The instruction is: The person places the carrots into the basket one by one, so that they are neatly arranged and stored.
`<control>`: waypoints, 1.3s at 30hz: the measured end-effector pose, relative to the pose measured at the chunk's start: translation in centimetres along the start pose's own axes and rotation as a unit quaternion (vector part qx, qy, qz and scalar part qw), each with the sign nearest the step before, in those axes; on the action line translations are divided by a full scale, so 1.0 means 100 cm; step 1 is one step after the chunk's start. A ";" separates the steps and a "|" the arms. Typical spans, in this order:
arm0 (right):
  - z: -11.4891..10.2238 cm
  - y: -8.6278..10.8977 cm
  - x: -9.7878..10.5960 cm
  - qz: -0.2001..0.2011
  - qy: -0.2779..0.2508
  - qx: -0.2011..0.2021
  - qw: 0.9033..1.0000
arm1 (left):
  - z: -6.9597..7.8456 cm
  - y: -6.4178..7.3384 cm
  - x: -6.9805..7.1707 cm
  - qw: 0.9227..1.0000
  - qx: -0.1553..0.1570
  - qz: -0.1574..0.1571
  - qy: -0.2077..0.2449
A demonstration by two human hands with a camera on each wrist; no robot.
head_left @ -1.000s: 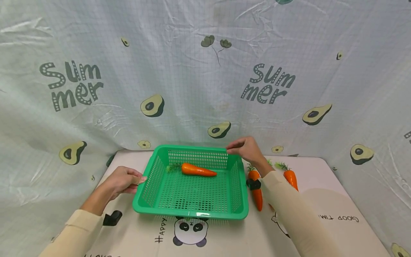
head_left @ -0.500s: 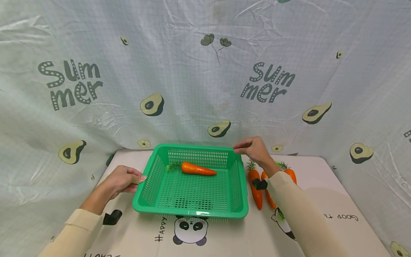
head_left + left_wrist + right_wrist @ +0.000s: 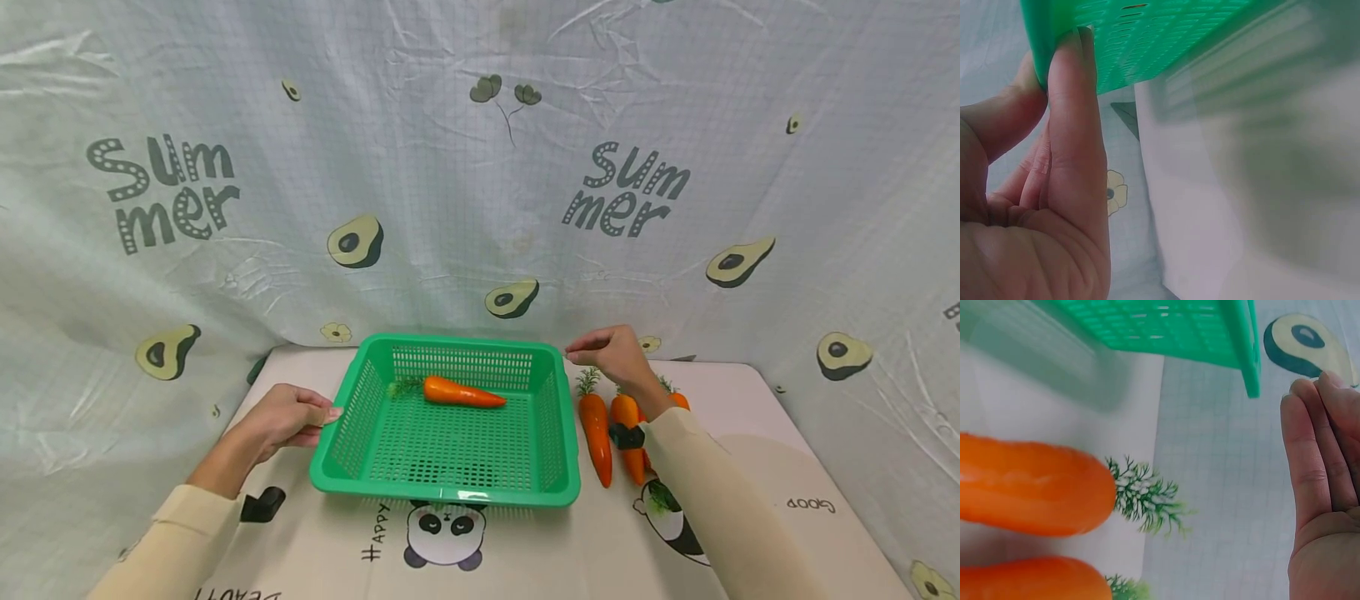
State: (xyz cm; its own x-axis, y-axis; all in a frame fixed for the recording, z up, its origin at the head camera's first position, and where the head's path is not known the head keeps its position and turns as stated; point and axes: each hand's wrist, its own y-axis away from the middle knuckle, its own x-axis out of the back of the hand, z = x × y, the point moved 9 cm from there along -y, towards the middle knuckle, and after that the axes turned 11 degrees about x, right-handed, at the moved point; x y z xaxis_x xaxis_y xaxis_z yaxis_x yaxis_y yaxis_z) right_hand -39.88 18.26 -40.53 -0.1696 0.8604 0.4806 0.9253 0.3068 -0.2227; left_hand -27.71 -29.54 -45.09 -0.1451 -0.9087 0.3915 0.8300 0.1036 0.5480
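A green plastic basket (image 3: 450,493) stands on the table with one orange carrot (image 3: 461,392), leafy at its left end, lying inside. My left hand (image 3: 288,417) pinches the basket's left rim between thumb and fingers, seen close up beside the mesh wall in the left wrist view. Just off the basket's far right corner is my right hand (image 3: 615,358). Its fingers (image 3: 1307,456) are nearly straight, the thumb close to them, and a gap separates them from the rim. Under and beside my right forearm lie more carrots (image 3: 596,437), partly hidden by the wrist and sleeve.
The table (image 3: 540,554) has a pale printed cover with a panda (image 3: 446,537) and lettering. Behind it and at both sides hangs a grey curtain (image 3: 450,183) with avocado prints. Dark wrist mounts (image 3: 262,505) sit on both arms.
My right hand has slid rightward along the basket's far rim and come off its far right corner. More of the carrots beneath it show. The left hand and basket stay put.
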 end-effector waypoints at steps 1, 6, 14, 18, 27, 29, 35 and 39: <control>0.001 0.001 0.002 0.001 0.000 0.001 1.000 | 0.000 0.000 0.000 1.000 0.000 0.000 0.001; 0.003 0.006 0.009 0.004 0.005 0.003 1.000 | 0.001 0.000 0.000 1.000 0.001 0.000 0.000; 0.006 0.015 0.021 0.011 0.014 -0.012 1.000 | 0.001 0.001 0.000 1.000 0.001 0.001 0.001; 0.012 0.019 0.026 0.010 0.035 -0.022 0.999 | 0.001 0.002 0.000 1.000 0.000 0.001 -0.002; 0.028 0.029 0.039 0.017 0.042 -0.039 0.998 | 0.001 0.003 0.000 1.000 0.000 0.002 -0.003; 0.029 0.031 0.041 0.018 0.039 -0.041 0.998 | 0.001 0.002 0.000 1.000 0.000 0.002 -0.005; 0.032 0.037 0.048 0.019 0.048 -0.039 0.998 | 0.000 0.002 0.000 1.000 -0.001 0.002 -0.003; 0.037 0.042 0.053 0.016 0.047 -0.039 0.998 | 0.001 0.002 0.000 1.000 -0.002 0.002 -0.004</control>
State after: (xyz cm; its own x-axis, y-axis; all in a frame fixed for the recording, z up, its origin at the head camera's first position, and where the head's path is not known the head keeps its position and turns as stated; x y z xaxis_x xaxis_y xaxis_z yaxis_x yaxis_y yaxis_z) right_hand -38.15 25.65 -42.07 -0.1101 0.8261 0.5526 0.9542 0.2434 -0.1737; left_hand -27.61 -29.49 -44.89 -0.1467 -0.9048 0.3997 0.8326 0.1052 0.5438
